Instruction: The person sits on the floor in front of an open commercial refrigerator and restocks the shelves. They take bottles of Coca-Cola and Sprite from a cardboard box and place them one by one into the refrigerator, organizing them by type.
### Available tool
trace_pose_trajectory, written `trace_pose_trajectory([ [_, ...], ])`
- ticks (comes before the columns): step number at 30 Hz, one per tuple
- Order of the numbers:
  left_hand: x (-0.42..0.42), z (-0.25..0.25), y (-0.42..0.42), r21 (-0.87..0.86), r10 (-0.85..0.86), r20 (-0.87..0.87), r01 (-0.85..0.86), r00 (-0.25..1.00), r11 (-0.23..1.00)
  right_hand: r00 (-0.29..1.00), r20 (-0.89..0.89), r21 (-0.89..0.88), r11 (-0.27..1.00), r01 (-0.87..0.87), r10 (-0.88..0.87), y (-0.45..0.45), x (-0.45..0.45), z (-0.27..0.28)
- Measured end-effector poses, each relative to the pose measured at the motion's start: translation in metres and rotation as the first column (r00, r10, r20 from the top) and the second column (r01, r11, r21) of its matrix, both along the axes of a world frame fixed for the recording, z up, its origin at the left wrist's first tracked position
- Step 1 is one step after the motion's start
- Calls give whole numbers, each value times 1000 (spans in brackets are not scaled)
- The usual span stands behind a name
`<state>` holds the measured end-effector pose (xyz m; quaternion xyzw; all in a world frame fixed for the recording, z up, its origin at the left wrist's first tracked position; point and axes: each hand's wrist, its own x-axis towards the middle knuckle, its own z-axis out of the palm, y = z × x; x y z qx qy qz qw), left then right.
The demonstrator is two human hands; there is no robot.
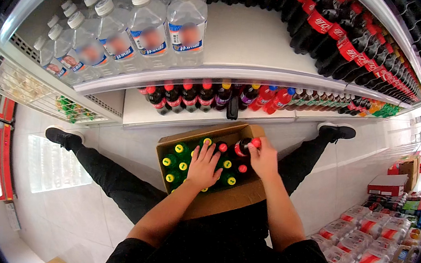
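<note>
An open cardboard box [222, 206] stands between my outstretched legs, holding several green bottles with yellow caps [179, 148] and a few dark cola bottles with red caps [242, 168]. My right hand [264, 158] grips a cola bottle [241, 147] near its red cap, and the bottle leans inside the right part of the box. Spread over the green bottles is my left hand [205, 165], fingers apart, its palm hiding some of the caps. The lower ends of the bottles are hidden in the box.
Ahead, a low shelf [146, 119] bears cola, purple-labelled and red drink bottles. The shelf above [239, 38] holds large clear bottles [186, 21] and rows of cola [348, 49]. Wrapped drink packs [368, 259] are stacked at right; a red-framed glass-door cooler [3, 148] stands at left.
</note>
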<state>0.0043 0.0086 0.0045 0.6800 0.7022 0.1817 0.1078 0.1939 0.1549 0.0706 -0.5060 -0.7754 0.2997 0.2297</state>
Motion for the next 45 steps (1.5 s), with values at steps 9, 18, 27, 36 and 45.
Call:
trace_pose_trajectory([
  [9, 13, 38, 16, 95, -36, 591, -26, 806, 995, 971, -237, 218, 974, 62, -9, 29, -6, 120],
  [18, 23, 78, 16, 12, -63, 919, 134, 389, 991, 969, -221, 307, 951, -37, 109, -14, -51, 150],
  [27, 5, 104, 14, -2, -19, 932, 59, 361, 998, 857, -510, -196, 961, -197, 72, -66, -53, 86],
  [36, -32, 161, 37, 214, -80, 626, -73, 776, 974, 563, -826, -149, 950, -274, 33, -23, -70, 106],
  [45, -40, 202, 74, 542, -201, 437, -79, 877, 837, 466, -816, 344, 935, -83, 342, 104, -98, 193],
])
